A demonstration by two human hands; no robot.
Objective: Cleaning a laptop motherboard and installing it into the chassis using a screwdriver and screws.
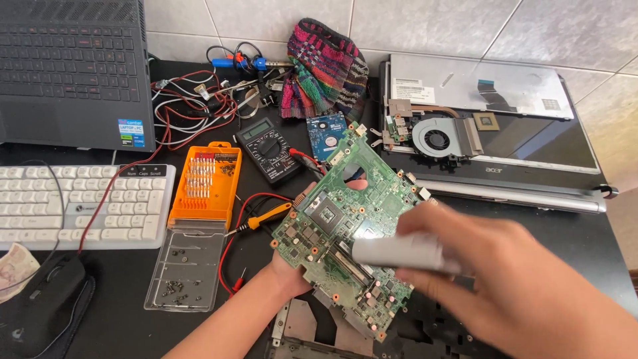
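Green board: I hold the laptop motherboard [345, 219] up off the black tabletop [119, 319], tilted with its component face toward me, so the chips and sockets can be seen and reached.
Left hand: my left hand [292, 266] comes in from below and grips the board's lower left edge, fingers [302, 197] clamped on it from behind with a fingertip showing at the rim; the wrist is bent upward, the forearm running to the bottom edge.
Right hand: my right hand [505, 266] reaches across from the right, blurred, fingers closed around a pale grey cylinder [402, 251] whose end sits over the board's middle.
Under the board: an opened laptop base [312, 332] lies directly beneath, on the near edge.
Left side: orange screwdriver bit case [206, 179] with its clear lid [186, 266] laid flat as a tray for loose screws; a black multimeter [269, 149] and its probe [266, 218] lie just beside.
Right side: a second opened laptop [492, 133], fan exposed, is parked well apart.
Far left: white keyboard [80, 203].
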